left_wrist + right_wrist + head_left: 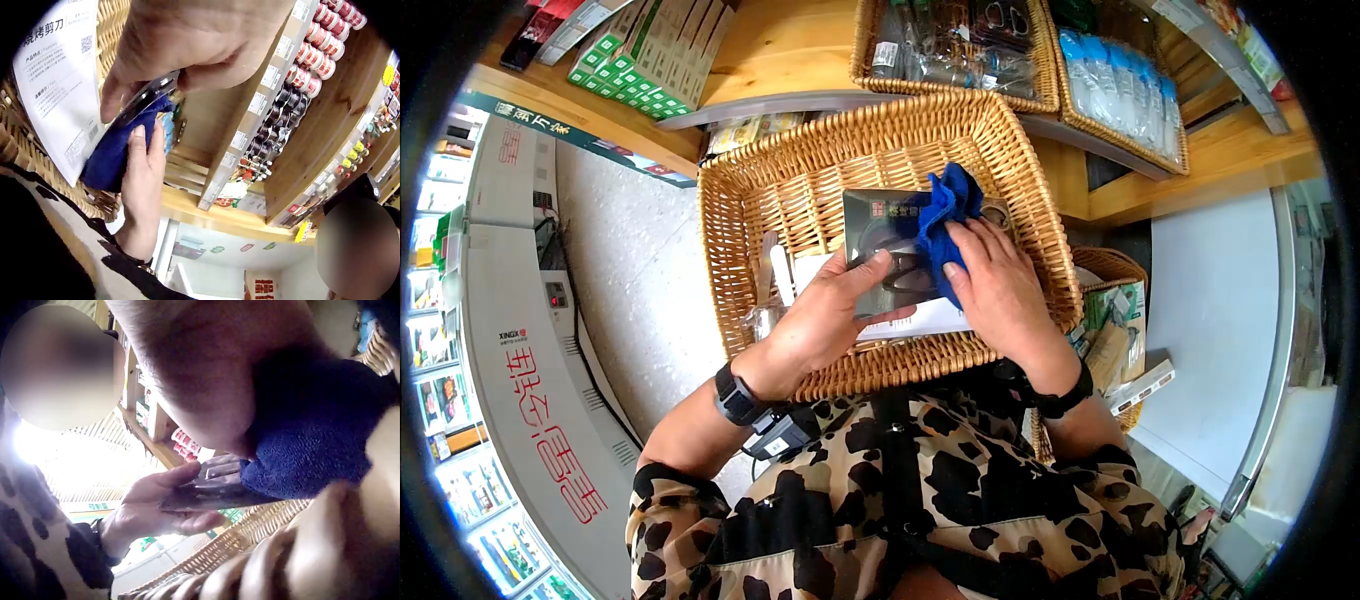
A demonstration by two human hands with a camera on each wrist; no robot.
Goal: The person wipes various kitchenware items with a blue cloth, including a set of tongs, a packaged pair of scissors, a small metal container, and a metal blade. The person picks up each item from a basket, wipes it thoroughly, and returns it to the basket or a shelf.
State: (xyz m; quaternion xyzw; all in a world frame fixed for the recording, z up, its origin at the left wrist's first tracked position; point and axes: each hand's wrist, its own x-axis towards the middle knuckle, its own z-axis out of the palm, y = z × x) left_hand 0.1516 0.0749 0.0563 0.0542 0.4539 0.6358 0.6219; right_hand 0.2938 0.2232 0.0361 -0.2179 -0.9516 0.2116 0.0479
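My left hand [825, 312] grips a flat dark pack of scissors [878, 236], thumb across its face and fingers beneath. The dark handle loops show through its glossy front. My right hand [1005, 290] holds a crumpled blue cloth [950, 200] against the pack's right part, covering some of it. Below both hands is a wicker basket [718, 260]. In the left wrist view, a white printed sheet [59, 81] lies in the basket beside the pack. A pale, long-handled utensil [781, 272] lies left of the pack, its lower end near my left hand.
Wooden shelving beyond the basket carries green and white boxes [650, 55], a wicker tray of dark packs [1055, 80] and another of blue-topped packets [1115, 85]. A smaller basket [1135, 265] with goods stands at the right. A white freezer cabinet [530, 400] lines the left.
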